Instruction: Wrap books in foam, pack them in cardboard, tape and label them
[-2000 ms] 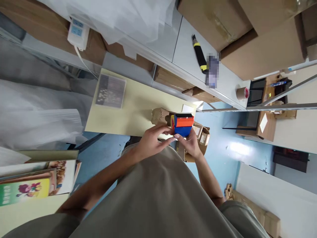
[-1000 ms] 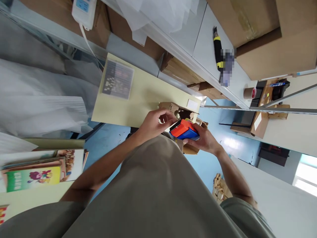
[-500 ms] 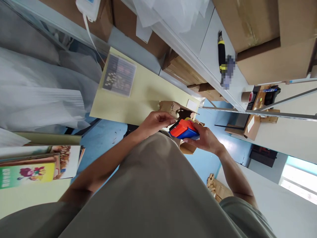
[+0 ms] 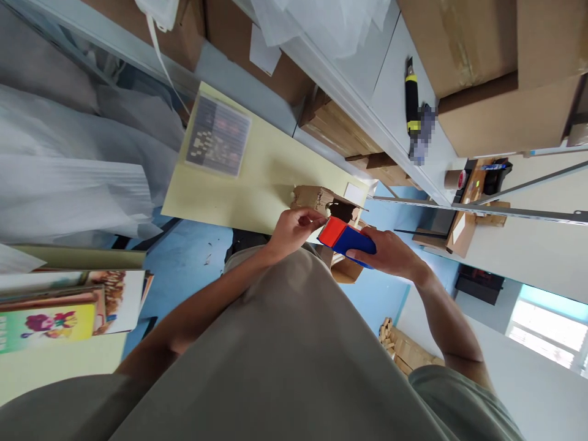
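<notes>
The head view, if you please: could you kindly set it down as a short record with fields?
Right hand: holds the box
Box colours visible: red at one end, blue along the rest
Left hand: beside the red end; contact and grip unclear
Table: clear case toward one end, brown carton toward the other
Shelf: knife, tape roll

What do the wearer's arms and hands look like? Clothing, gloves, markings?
Left hand and right hand: both bare, five-fingered, no gloves. Forearms bare, no watch or cables visible. Left sleeve and right sleeve: short, plain grey-green, matching the shirt. No markings visible on the sleeves.
</notes>
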Tool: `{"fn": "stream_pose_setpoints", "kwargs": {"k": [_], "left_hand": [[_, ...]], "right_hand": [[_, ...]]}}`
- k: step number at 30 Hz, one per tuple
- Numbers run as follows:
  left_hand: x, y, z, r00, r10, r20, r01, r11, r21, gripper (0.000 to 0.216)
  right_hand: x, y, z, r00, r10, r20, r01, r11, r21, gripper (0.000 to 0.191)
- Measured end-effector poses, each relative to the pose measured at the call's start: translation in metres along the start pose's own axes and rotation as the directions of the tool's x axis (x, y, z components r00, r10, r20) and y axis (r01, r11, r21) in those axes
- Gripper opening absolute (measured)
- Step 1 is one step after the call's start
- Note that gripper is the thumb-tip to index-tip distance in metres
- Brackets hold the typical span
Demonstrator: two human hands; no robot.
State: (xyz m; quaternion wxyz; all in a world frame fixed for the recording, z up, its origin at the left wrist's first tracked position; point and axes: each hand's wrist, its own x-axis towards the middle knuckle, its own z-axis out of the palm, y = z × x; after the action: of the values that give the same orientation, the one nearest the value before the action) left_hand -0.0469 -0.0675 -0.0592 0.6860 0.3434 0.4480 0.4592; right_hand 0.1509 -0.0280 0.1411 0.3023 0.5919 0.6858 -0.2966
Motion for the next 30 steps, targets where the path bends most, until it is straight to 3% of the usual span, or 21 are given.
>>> {"fn": "stream_pose_setpoints", "kwargs": {"k": [7,13,22,30], "left_hand": [[0.026,-0.048,-0.018,0.985,-0.086,-0.146,0.084,0.996,-0.016,0.059],[0.050,-0.094,-0.004,0.975,-0.124,-0.183,0.126,0.992,-0.006,0.066],[0.075,-0.126,0.000,0.960,-0.145,-0.240,0.153,0.988,0.016,0.046],[0.088,-0.143,0.009,0.948,-0.163,-0.273,0.224,0.951,0.212,0.023]], "right_hand": [[-0.012,0.019,-0.033,0.992,0.061,0.112,-0.062,0.998,0.004,0.059],[0.013,0.009,-0.038,0.984,0.142,0.109,-0.137,0.989,-0.053,0.066],[0.056,-0.005,-0.037,0.990,0.111,0.084,-0.106,0.992,-0.062,0.064],[0.081,-0.005,-0.023,0.991,0.113,0.070,-0.102,0.984,-0.145,0.060]]}}
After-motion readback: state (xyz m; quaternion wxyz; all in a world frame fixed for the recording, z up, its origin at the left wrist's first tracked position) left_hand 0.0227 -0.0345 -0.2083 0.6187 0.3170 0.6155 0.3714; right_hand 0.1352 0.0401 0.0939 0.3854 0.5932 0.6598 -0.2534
